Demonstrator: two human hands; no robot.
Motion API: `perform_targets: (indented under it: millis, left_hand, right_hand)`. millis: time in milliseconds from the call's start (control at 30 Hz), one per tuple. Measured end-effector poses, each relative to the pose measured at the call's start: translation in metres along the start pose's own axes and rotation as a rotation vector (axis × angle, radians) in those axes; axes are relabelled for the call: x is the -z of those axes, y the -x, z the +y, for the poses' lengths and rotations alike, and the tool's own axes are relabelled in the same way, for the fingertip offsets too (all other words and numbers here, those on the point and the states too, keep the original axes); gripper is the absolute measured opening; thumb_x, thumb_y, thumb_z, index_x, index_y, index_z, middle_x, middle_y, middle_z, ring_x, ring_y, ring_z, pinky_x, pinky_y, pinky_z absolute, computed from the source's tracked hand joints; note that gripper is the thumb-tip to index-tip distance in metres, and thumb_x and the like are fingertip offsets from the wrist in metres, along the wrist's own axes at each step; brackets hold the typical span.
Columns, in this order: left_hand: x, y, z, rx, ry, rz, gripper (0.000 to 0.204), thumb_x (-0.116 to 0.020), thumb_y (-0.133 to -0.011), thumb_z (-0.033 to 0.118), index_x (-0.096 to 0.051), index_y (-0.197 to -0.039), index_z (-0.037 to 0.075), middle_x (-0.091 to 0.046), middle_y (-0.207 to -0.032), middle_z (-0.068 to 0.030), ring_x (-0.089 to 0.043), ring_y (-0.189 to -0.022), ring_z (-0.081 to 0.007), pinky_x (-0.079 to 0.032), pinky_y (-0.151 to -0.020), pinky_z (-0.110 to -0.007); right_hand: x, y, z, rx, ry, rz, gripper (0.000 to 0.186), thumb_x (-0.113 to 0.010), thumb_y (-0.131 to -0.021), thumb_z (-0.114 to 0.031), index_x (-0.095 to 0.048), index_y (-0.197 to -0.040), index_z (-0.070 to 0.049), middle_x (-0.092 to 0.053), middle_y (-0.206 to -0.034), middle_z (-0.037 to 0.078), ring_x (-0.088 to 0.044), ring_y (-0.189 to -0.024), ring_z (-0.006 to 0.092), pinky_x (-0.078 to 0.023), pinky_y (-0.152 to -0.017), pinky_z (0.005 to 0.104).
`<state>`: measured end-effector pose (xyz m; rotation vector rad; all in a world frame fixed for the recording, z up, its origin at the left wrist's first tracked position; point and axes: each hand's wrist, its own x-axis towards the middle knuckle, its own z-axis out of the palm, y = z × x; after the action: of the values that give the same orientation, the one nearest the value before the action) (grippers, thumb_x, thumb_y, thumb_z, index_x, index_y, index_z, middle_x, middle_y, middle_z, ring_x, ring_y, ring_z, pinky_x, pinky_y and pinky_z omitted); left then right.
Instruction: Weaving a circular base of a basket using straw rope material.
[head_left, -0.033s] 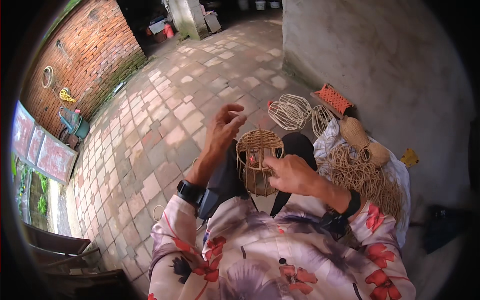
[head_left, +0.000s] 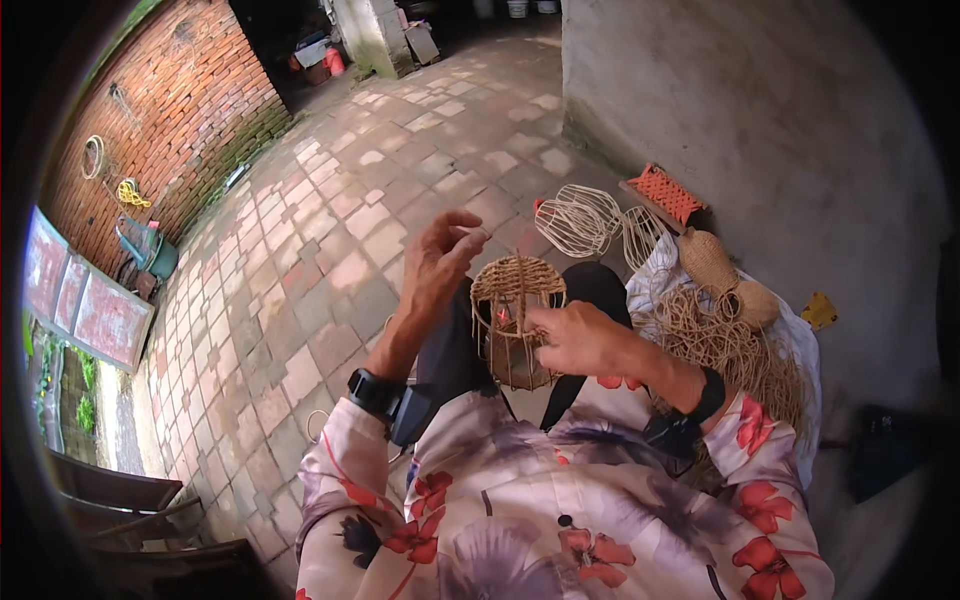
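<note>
While the right hand (head_left: 575, 338) steadies the small basket frame (head_left: 515, 320) over the lap, the left hand (head_left: 440, 265) is lifted off it, up at about ten o'clock from the frame's top. That gap is what matters here: the frame sits at the middle of the view, standing roughly upright, its long axis running from twelve to six o'clock, with woven cord covering the top band and the lower part and bare ribs showing between. The right hand comes in from four o'clock, fingers curled and pressed against the frame's right side, so it has the frame held; I cannot see exactly which rib the fingertips pinch. The left hand is near but apart from the frame, its fingers loosely bent with thumb and forefinger drawn toward each other as if nipping a thin strand; the strand itself is too fine to make out, so I cannot say whether anything is in that pinch. Of the two, the right hand is plainly the nearer, being in contact.

Out at two o'clock from the frame, two empty wire frames (head_left: 580, 220) lie on the paving (head_left: 330, 260), with an orange woven mat (head_left: 668, 192) beyond them by the grey wall (head_left: 760, 110). A heap of loose cord (head_left: 725, 345) lies at three o'clock, just beside the right forearm, with two finished woven baskets (head_left: 722, 275) at its upper edge.
</note>
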<state>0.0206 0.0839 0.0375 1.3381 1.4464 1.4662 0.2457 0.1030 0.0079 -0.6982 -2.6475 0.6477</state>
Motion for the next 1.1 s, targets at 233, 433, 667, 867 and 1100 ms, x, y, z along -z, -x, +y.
perform_targets:
  millis: [233, 433, 667, 867, 1100]
  left_hand:
    - [-0.009, 0.073, -0.005, -0.545, -0.496, -0.435, 0.023, -0.061, -0.082, 0.0, -0.067, -0.104, 0.005, -0.066, -0.08, -0.0099, -0.065, -0.068, -0.0245, -0.053, -0.065, -0.034]
    - [-0.026, 0.081, -0.006, -0.75, -0.964, -0.449, 0.036, -0.065, -0.072, 0.011, -0.065, -0.108, 0.012, -0.06, -0.078, -0.0057, -0.065, -0.068, -0.0233, -0.052, -0.058, -0.036]
    - [-0.018, 0.065, 0.005, -0.892, -1.108, -0.617, 0.023, -0.064, -0.073, 0.015, -0.061, -0.096, 0.011, -0.058, -0.085, -0.0062, -0.065, -0.076, -0.0209, -0.053, -0.059, -0.034]
    - [-0.014, 0.055, 0.015, -0.992, -1.095, -0.697, 0.032, -0.061, -0.075, 0.016, -0.062, -0.106, 0.009, -0.053, -0.083, -0.0041, -0.06, -0.073, -0.0189, -0.049, -0.06, -0.033]
    - [-0.011, 0.053, 0.012, -0.924, -1.003, -0.642, 0.035, -0.061, -0.075, 0.015, -0.059, -0.109, 0.007, -0.054, -0.091, -0.0062, -0.059, -0.075, -0.0208, -0.051, -0.064, -0.036]
  right_hand:
    - [0.022, -0.023, 0.005, -0.521, -0.852, -0.482, 0.022, -0.049, -0.089, -0.018, -0.061, -0.101, -0.004, -0.045, -0.055, -0.003, -0.036, -0.04, 0.0047, -0.023, -0.035, 0.0223]
    - [0.018, -0.024, 0.01, -0.444, -0.792, -0.464, 0.023, -0.046, -0.09, -0.02, -0.061, -0.099, -0.005, -0.045, -0.052, -0.002, -0.037, -0.038, 0.0062, -0.026, -0.033, 0.0244]
    - [0.023, -0.028, 0.003, -0.473, -0.681, -0.447, 0.022, -0.046, -0.089, -0.021, -0.062, -0.094, -0.007, -0.047, -0.054, -0.002, -0.039, -0.039, 0.0062, -0.027, -0.033, 0.0242]
    - [0.028, -0.027, -0.001, -0.492, -0.723, -0.453, 0.021, -0.043, -0.088, -0.02, -0.061, -0.088, -0.008, -0.046, -0.055, -0.002, -0.039, -0.04, 0.0058, -0.026, -0.034, 0.0233]
    - [0.025, -0.027, 0.0, -0.576, -0.754, -0.442, 0.02, -0.043, -0.088, -0.019, -0.061, -0.087, -0.009, -0.043, -0.055, -0.003, -0.038, -0.04, 0.0058, -0.026, -0.034, 0.0237]
